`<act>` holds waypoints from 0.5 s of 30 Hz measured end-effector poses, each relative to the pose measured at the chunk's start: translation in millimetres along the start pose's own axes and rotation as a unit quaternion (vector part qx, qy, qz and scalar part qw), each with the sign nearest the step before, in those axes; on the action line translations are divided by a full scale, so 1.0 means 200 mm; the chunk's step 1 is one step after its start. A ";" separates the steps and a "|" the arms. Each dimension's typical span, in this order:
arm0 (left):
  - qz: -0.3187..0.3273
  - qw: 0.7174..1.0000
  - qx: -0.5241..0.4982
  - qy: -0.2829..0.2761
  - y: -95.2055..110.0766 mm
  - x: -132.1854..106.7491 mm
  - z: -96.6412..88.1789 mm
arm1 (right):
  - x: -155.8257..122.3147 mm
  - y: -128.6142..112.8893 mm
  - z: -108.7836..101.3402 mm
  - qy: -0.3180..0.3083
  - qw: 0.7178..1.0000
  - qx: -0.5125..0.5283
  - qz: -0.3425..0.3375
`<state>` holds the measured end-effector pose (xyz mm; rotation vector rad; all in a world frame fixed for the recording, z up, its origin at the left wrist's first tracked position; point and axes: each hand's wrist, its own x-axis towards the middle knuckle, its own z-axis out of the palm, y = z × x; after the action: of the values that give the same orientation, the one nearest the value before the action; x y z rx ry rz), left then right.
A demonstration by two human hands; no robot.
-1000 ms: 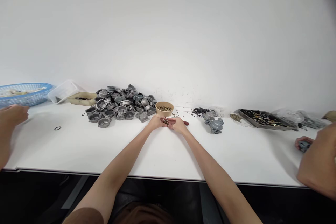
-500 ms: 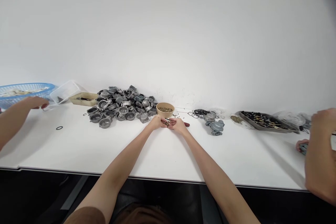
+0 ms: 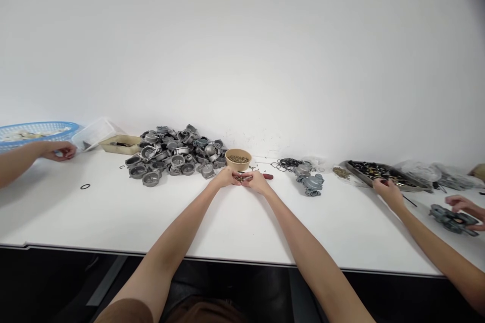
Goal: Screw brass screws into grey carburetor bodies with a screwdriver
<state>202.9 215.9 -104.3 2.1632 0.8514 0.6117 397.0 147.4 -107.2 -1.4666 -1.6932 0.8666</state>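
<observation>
My left hand (image 3: pixel 226 176) is closed around small brass-coloured pieces (image 3: pixel 240 178), which look like tiny screws. Fingertips of my right hand (image 3: pixel 257 181) meet it from the other side, curled close to the same pieces. A red handle (image 3: pixel 268 176), apparently of a screwdriver, sticks out beyond my right hand, seemingly in its grip; the hand hides most of the tool. Just behind both hands stands a tan bowl (image 3: pixel 238 159) with many similar brass pieces in it. Some loose pieces (image 3: pixel 254 168) are scattered beside the bowl.
A pile of grey metal housings (image 3: pixel 178 154) lies left. To the right are black rings (image 3: pixel 288 163), an assembled grey part (image 3: pixel 312 184) and a tray of dark parts (image 3: pixel 382 174). Other people's hands (image 3: pixel 60 151), (image 3: pixel 388 194) work at both sides; a black ring (image 3: pixel 85 186) lies left.
My hands stay in place, with the red handle slightly higher. At right, another person's hand has reached to the tray, and a grey part there shows more fully. The person's hand at left has shifted right.
</observation>
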 end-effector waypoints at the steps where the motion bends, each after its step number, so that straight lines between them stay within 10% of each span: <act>1: -0.003 1.000 -0.003 0.001 0.00 0.00 0.00 | 0.00 0.00 0.00 0.007 1.000 -0.007 -0.004; 15: -0.034 0.999 0.031 -0.001 0.00 0.03 -0.01 | -0.01 0.00 0.01 0.038 0.999 0.002 0.024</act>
<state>206.2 221.4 -102.5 2.1795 0.9499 0.5563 395.8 144.8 -107.1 -1.5252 -1.6056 0.8282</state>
